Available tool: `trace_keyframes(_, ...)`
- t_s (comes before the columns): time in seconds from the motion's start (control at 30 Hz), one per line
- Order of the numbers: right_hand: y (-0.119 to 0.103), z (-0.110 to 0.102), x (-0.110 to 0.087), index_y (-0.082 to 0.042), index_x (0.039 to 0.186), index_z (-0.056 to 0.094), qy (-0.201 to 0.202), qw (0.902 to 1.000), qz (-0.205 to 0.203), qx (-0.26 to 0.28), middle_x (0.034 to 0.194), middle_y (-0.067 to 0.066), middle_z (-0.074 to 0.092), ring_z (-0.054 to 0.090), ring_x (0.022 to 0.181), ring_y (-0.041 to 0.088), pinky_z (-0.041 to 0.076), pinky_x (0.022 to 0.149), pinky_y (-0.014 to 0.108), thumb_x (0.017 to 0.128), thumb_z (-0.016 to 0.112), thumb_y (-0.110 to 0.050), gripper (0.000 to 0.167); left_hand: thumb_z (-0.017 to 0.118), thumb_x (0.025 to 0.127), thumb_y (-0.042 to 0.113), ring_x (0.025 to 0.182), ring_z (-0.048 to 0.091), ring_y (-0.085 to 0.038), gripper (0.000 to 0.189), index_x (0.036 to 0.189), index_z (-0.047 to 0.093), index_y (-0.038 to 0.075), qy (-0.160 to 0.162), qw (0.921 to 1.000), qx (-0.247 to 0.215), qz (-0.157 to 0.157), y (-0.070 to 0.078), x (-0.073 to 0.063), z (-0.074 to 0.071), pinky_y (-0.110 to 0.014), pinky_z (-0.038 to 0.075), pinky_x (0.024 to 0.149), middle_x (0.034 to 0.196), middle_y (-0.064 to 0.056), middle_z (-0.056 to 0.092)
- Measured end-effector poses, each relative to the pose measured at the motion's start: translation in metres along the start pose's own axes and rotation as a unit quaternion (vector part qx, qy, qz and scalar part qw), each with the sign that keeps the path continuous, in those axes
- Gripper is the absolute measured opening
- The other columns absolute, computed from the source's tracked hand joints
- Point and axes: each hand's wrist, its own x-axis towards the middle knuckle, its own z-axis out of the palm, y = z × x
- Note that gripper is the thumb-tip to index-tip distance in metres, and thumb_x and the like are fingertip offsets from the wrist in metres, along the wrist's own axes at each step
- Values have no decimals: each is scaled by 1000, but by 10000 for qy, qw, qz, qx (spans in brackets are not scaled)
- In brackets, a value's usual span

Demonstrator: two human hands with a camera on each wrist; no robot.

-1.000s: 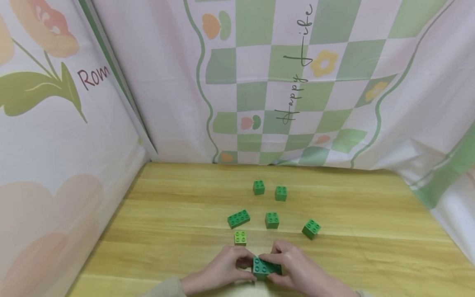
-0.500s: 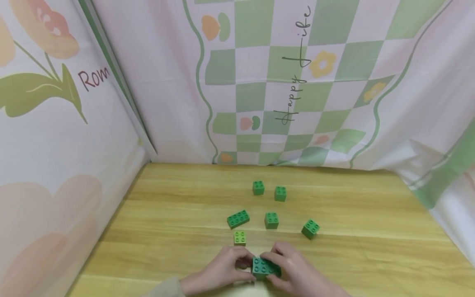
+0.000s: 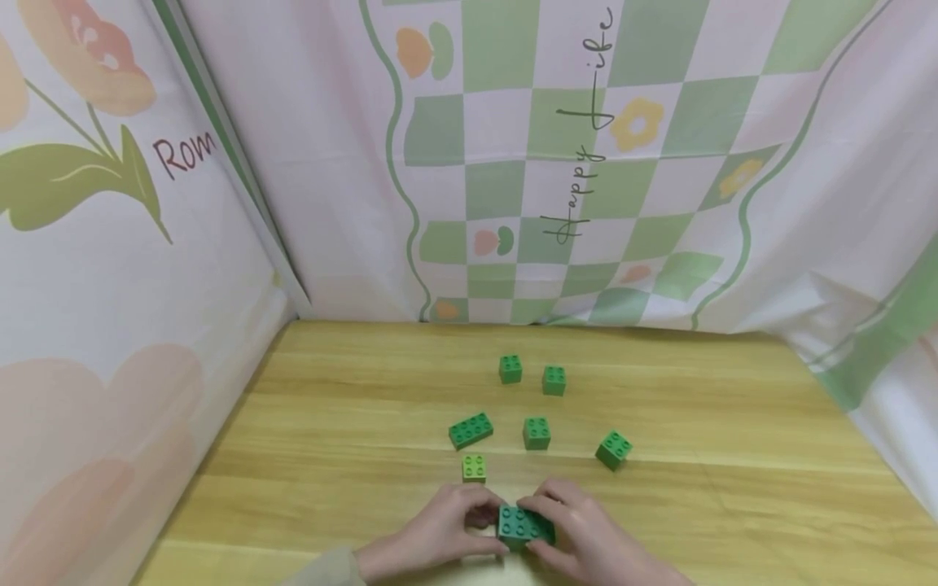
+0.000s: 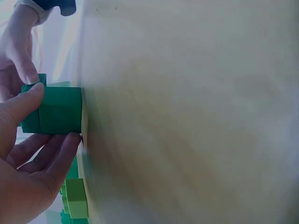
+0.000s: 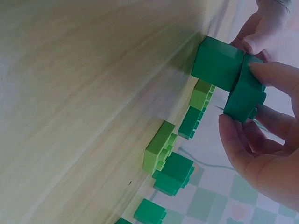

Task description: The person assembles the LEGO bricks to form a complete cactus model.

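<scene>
Both hands hold a pair of joined green toy building bricks near the front of the table. The lower, taller brick (image 5: 217,63) stands at the tabletop. Pressed onto it is a longer upper brick (image 5: 245,88), which juts out past it on the right-hand side. My left hand (image 3: 449,525) grips the left end of the pair, thumb in front and fingers behind. With thumb and fingertips, my right hand (image 3: 586,529) pinches the overhanging end of the upper brick. In the head view, studs show on the left of the top, while the right hand covers part of the rest.
A lime brick (image 3: 474,469) lies just beyond the left hand, with a long green brick (image 3: 471,431) behind it. Square green bricks (image 3: 536,434) are spread farther back and to the right (image 3: 613,450). The right wrist view shows another lime brick (image 5: 159,147). A patterned curtain (image 3: 572,187) borders the table's back.
The right index finger has drawn back slightly to the right, uncovering more of the upper brick's top. Both hands keep their hold, and the loose bricks lie as before.
</scene>
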Motion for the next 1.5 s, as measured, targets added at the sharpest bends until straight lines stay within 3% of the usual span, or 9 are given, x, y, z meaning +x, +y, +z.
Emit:
trace_keyframes(0.17, 2, 0, 2, -16, 120, 67, 68, 9997, -125, 175, 108, -10, 62, 57, 96, -1, 57, 78, 20, 88, 73, -35, 37, 76, 86, 29, 94, 64, 8, 38, 119, 68, 12, 51, 9997, 177, 176, 0, -1, -1, -9, 54, 79, 109, 3, 73)
trace_keyframes(0.3, 5, -2, 6, -16, 114, 69, 226, 9969, -208, 726, 104, -9, 66, 59, 92, -4, 57, 75, 18, 90, 71, -35, 31, 77, 86, 28, 94, 64, 8, 35, 117, 70, 13, 112, 9985, 463, 285, 0, -1, -1, -8, 54, 80, 108, 3, 74)
trace_keyframes(0.47, 11, -7, 20, -9, 106, 71, 754, 9899, -461, 1106, 94, 1, 72, 62, 83, -4, 58, 68, 18, 91, 71, -19, 18, 77, 85, 28, 94, 63, 7, 35, 116, 70, 12, 204, 9955, 837, 388, 0, -3, -2, -8, 53, 80, 108, 3, 75)
trace_keyframes(0.57, 13, -11, 31, -6, 104, 70, 804, 9894, -399, 1146, 93, 5, 72, 65, 83, -2, 59, 70, 17, 91, 70, -13, 14, 77, 85, 29, 93, 63, 7, 36, 116, 70, 13, 230, 9940, 987, 403, 0, -4, -3, -8, 52, 81, 108, 3, 75)
trace_keyframes(0.87, 17, -11, 59, -5, 107, 70, -105, 9958, 152, 900, 100, 8, 72, 69, 88, 14, 60, 75, 21, 89, 71, -13, 20, 77, 86, 28, 93, 64, 8, 33, 114, 70, 14, 134, 9946, 941, 412, -1, -6, -4, -7, 53, 79, 107, 4, 75)
trace_keyframes(1.03, 13, -9, 75, -3, 111, 68, -354, 9974, 245, 576, 105, 11, 72, 69, 92, 20, 60, 78, 25, 86, 73, -11, 27, 77, 86, 26, 93, 64, 7, 33, 114, 70, 13, 170, 9952, 851, 442, -3, -6, -3, -7, 53, 79, 107, 3, 75)
trace_keyframes(1.23, 7, -6, 90, -2, 114, 66, -573, 9975, 383, 143, 106, 11, 70, 67, 93, 21, 59, 79, 28, 84, 75, -13, 34, 77, 86, 27, 93, 64, 7, 31, 113, 70, 13, 179, 9953, 845, 445, -2, -8, -3, -7, 53, 79, 107, 3, 75)
trace_keyframes(1.5, 6, 7, 103, -2, 115, 67, -927, 9931, 708, 78, 102, 6, 67, 63, 89, 16, 57, 76, 25, 80, 77, -12, 38, 77, 86, 28, 95, 64, 7, 32, 114, 70, 14, 190, 9948, 882, 467, -2, -9, -2, -7, 53, 80, 110, 4, 74)
